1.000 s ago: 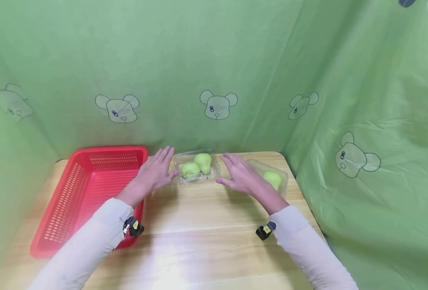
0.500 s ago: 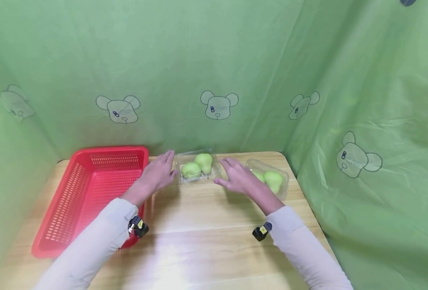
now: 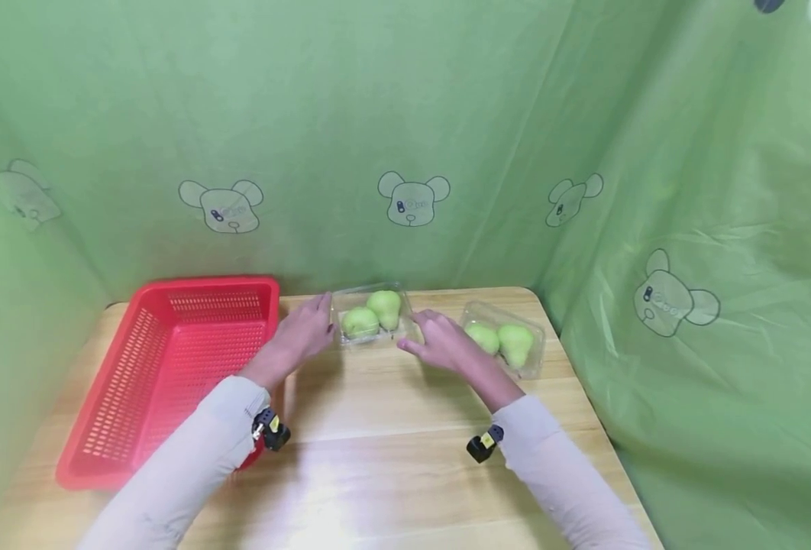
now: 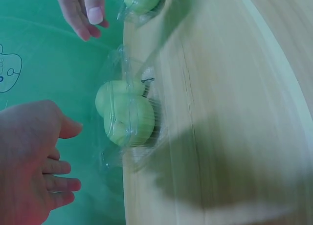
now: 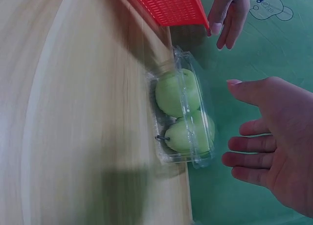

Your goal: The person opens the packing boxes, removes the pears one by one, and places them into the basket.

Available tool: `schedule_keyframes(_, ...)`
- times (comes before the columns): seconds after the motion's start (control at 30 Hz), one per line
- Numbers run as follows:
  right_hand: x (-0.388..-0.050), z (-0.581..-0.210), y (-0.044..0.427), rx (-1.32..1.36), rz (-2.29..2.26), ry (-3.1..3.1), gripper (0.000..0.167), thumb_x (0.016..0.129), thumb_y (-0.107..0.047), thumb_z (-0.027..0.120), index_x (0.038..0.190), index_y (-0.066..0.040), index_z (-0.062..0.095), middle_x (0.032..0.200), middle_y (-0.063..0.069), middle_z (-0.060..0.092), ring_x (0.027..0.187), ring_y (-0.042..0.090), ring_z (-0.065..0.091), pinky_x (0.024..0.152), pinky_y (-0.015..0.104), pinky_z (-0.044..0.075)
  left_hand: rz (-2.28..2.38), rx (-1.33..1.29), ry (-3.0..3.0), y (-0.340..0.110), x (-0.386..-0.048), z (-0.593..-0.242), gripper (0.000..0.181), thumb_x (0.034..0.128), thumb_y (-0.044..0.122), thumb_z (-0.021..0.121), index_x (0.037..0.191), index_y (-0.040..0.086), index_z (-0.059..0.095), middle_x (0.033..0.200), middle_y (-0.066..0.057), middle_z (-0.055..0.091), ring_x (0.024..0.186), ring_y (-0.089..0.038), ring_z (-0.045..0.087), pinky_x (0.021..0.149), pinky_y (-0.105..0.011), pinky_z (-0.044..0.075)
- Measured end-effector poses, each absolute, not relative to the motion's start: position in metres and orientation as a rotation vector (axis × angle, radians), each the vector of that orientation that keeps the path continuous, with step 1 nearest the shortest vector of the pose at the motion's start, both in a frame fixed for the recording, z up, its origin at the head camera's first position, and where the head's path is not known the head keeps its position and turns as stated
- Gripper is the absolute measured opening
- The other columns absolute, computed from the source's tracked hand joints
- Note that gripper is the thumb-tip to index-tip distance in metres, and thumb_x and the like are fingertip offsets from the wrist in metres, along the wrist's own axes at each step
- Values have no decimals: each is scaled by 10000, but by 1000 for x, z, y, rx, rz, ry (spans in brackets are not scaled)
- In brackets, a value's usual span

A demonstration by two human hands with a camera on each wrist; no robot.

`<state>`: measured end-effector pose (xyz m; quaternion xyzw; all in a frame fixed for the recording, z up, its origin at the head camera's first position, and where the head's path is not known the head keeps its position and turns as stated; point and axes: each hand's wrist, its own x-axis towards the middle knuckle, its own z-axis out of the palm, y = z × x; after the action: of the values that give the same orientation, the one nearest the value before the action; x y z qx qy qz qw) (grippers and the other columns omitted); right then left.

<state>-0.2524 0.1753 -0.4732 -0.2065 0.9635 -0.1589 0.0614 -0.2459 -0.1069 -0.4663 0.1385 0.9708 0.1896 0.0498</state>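
Note:
A clear plastic box (image 3: 345, 304) holding two green pears (image 3: 385, 307) lies near the table's back edge, between my hands. My left hand (image 3: 304, 333) is at its left side, fingers extended and slightly bent. In the left wrist view a gap shows between that hand (image 4: 34, 156) and the box. Opposite, my right hand (image 3: 443, 342) is at the box's right side, its thumb spread. The right wrist view shows this hand (image 5: 276, 142) apart from the box (image 5: 205, 159) too, with nothing in it. Both lids appear closed; a second clear box (image 3: 534, 360) with two pears (image 3: 517, 344) lies beyond my right hand.
A large red plastic basket (image 3: 96, 382) stands on the left of the wooden table (image 3: 378, 473), beside and partly under my left forearm. A green curtain (image 3: 323, 99) with bear faces hangs close behind the table and along its sides.
Both hands have lowered slightly and come a little closer to the middle box from either side. The right hand's shift left uncovers more of the right-hand box. The boxes stay in place.

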Motion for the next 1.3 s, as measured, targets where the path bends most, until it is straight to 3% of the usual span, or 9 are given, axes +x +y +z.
schedule_keyframes(0.43,-252,-489,168,-556,-631,2864,628,993,-437,666,1434,-1,567,1400,212,654,1289,388,643,1120,515,549,675,346,2893,-104,-250,-479,629,1062,216,516,1584,-58,300,1591,-322,400,1466,-494,428,1243,-594,382)
schedule_keyframes(0.67,-256,-498,160,-549,-679,2828,539,1004,-407,661,1357,-1,638,1315,222,701,1201,379,695,1045,482,604,740,315,2904,-103,-254,-483,509,1049,183,530,1490,-64,465,1410,-316,576,1288,-477,594,1123,-581,525)
schedule_keyframes(0.8,-257,-503,157,-497,-722,2805,503,1005,-402,660,1320,-9,670,1255,204,733,1139,348,721,1002,459,626,791,263,2882,-102,-256,-487,451,1035,159,556,1425,-66,533,1336,-301,627,1233,-458,626,1084,-567,553)
schedule_keyframes(1.07,-256,-513,149,-462,-819,2761,396,1018,-378,642,1191,-37,747,1142,149,782,1011,269,746,940,419,638,894,120,2838,-105,-265,-498,459,1025,132,551,1415,-108,520,1395,-333,598,1305,-484,588,1126,-565,525)
schedule_keyframes(1.3,-258,-523,141,-443,-899,2768,332,1019,-310,651,1164,-31,759,1123,149,789,1023,276,751,968,427,630,965,54,2775,-106,-269,-502,484,1024,131,530,1454,-90,495,1446,-328,568,1333,-476,574,1147,-561,509)
